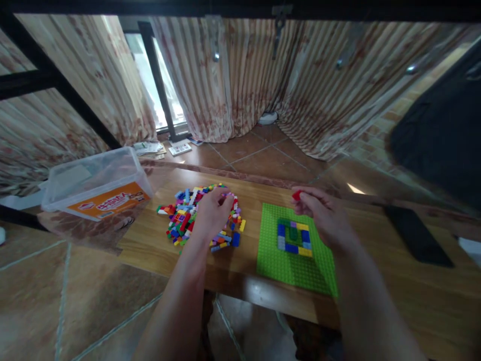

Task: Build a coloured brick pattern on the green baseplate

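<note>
Where the right hand [321, 208] is: up by the far edge of the green plate [272, 265], thumb and fingers pinched together on a small red brick [296, 195], the other fingers curled in.
Red brick: gripped at the fingertips, apart from the bricks set on the plate.
Left hand [212, 213]: over the heap of bricks [184, 215], fingers bent downward and partly closed; from where I stand I cannot tell whether it has hold of anything.
Heap: many colours jumbled together, with a blue brick [236, 239] and a yellow brick [242, 225] lying at its right side.
Green plate: flat and studded on the wooden bench [240, 273], to the right of the heap, with bare studs all round a ring of bricks [291, 248] in blue, yellow, green, purple and pale grey.
Bench, right end: a dark, flat slab [417, 235] lies well apart from the plate.
Off the bench's left end: a clear plastic tub [97, 173] bearing an orange label [108, 200].
Beyond: striped curtains [240, 85] hang down to the tiled floor [259, 153].
</note>
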Tool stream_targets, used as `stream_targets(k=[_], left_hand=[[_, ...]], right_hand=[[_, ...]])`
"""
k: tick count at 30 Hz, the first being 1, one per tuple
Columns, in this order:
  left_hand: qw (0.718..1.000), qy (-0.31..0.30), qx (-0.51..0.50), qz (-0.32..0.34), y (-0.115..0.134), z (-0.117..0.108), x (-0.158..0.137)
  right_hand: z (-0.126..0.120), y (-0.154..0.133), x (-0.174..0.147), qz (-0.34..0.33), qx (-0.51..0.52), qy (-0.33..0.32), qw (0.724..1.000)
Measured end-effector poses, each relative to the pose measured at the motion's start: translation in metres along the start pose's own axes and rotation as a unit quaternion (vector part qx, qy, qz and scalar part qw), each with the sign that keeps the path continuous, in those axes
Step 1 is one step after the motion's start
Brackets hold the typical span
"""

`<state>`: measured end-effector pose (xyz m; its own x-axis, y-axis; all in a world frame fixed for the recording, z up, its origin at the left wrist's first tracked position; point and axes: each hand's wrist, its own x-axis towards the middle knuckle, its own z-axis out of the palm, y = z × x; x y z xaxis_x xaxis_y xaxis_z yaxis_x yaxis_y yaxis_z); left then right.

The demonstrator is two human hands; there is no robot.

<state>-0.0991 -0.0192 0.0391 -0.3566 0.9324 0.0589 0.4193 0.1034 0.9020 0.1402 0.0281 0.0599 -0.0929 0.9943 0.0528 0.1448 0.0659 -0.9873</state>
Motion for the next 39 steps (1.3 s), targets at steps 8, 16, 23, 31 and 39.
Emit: stream_targets(k=[8, 16, 23, 31, 39], left_hand=[[0.992, -0.064, 0.088, 0.064, 0.002, 0.023, -0.002], [0.983, -0.097, 0.126, 0.088, 0.006, 0.042, -0.004], [0.978, -0.103, 0.153, 0.094, 0.009, 0.049, -0.004], [0.974, -0.109, 0.171, 0.098, 0.006, 0.055, -0.002], [0.975, -0.104, 0.174, 0.095, 0.007, 0.053, -0.003]], right_hand=[[-0.038, 0.014, -0.001, 0.027, -0.057, -0.029, 0.998], [-0.052, 0.024, -0.004, 0.132, 0.024, -0.083, 0.987], [-0.064, 0.038, -0.004, 0.127, -0.007, -0.129, 0.983], [-0.070, 0.051, -0.008, 0.016, -0.230, -0.155, 0.961], [-0.067, 0.056, -0.015, -0.064, -0.320, -0.185, 0.927]])
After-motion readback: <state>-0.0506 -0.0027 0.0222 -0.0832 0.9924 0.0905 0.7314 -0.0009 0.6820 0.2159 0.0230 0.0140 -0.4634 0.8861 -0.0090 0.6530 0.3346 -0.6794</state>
